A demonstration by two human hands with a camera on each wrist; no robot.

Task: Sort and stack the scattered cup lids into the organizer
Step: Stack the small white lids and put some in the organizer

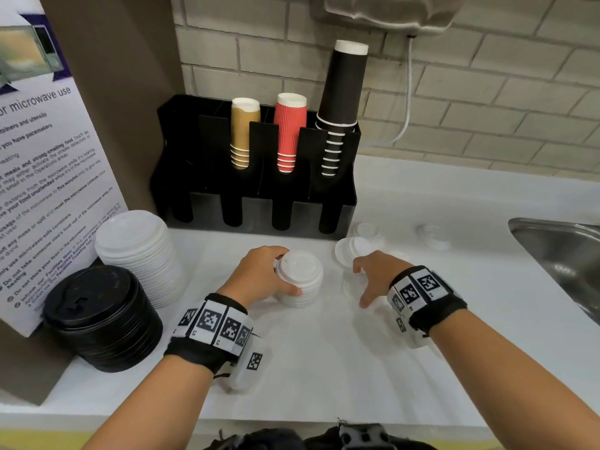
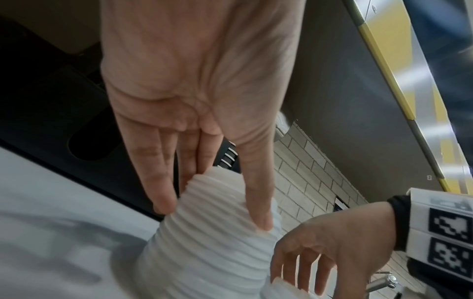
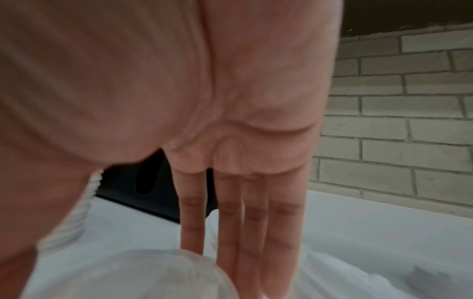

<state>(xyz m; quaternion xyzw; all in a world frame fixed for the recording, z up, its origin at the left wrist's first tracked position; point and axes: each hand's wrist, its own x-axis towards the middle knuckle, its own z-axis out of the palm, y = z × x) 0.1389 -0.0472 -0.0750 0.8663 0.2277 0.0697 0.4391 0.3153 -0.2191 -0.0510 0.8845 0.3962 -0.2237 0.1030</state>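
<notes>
Item 1: the left hand [image 1: 259, 274] is gripping a small stack of white lids [image 1: 300, 279], which is standing on the white bench [image 1: 324, 368] in front of the black organizer [image 1: 256, 193]. Its fingers [image 2: 158, 182] and thumb are wrapping round the ribbed sides of the stack.

Item 2: the right hand [image 1: 376, 274] is hovering palm-down just right of that stack, its fingers [image 3: 250, 232] lying straight and close together, the thumb spread apart. A clear domed lid [image 3: 128, 275] is lying under the fingertips; whether they are touching it is hard to tell through the blur.

Item 3: loose white lids [image 1: 350, 250] are lying scattered on the bench beyond the right hand, near the organizer's right corner, with another small lid [image 1: 433, 235] sitting further right toward the steel sink [image 1: 558, 251].

Item 4: a tall stack of larger white lids [image 1: 139, 254] and a stack of black lids [image 1: 104, 319] are standing at the left of the bench, beside a printed microwave notice [image 1: 48, 177].

Item 5: the organizer is holding upended gold cups [image 1: 243, 134], red cups [image 1: 289, 131] and black cups [image 1: 341, 99] in its rear slots; its front slots are looking dark.
</notes>
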